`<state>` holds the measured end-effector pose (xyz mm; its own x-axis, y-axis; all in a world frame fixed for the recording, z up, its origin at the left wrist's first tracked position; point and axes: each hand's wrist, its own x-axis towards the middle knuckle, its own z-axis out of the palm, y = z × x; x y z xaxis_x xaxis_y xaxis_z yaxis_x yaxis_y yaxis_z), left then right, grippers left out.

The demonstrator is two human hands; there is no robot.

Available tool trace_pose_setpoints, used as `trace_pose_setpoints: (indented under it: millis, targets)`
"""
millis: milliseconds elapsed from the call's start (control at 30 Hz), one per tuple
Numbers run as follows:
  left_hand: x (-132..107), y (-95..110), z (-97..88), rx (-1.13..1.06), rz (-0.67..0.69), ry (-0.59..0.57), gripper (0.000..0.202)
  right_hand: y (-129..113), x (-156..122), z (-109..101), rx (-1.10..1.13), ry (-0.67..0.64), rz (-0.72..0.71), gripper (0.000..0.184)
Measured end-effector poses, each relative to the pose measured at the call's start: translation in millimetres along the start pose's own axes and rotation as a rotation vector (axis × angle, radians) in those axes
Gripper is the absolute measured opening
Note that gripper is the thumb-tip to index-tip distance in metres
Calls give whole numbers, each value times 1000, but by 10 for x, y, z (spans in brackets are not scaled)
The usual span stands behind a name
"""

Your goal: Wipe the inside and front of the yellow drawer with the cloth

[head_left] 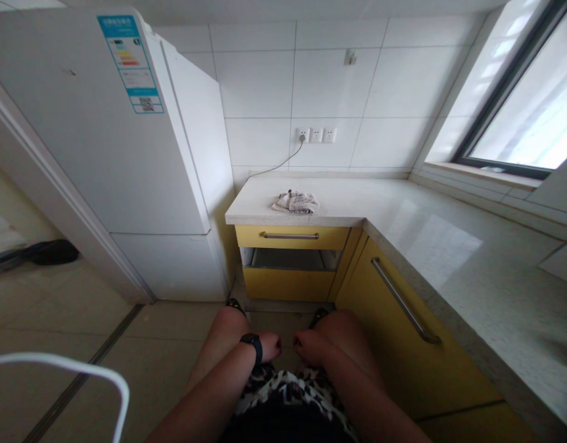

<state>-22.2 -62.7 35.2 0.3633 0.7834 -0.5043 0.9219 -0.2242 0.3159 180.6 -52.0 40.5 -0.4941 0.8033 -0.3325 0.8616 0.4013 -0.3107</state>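
Note:
My left hand [269,346], with a black watch [253,346] on its wrist, rests at my left thigh with its fingers curled in. Across a small gap, my right hand [310,346] lies by my right thigh, its fingers also folded; I see nothing in either hand. In front of my knees is a yellow drawer [293,237] with a metal handle. Below it, a dark gap opens above a yellow lower panel [288,284]. On the counter above lies a crumpled, patterned cloth [296,202]. Neither hand touches the cabinet or cloth.
A white fridge [126,154] stands at the left. The pale countertop [431,240] turns along the right side above a yellow cabinet door [389,332]. Wall sockets [316,135] hold a plugged-in cord. A white curved bar [80,366] shows at lower left.

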Motion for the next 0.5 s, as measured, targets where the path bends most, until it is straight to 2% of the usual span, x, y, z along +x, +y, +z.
trace_pose_setpoints:
  millis: [267,500]
  targets:
    - [15,-11,12,-19,0,-18,38,-8,-4,2,11,3,-1,31]
    - [-2,7,-7,-24,-6,-13,51,-18,-22,-22,6,8,-11,30]
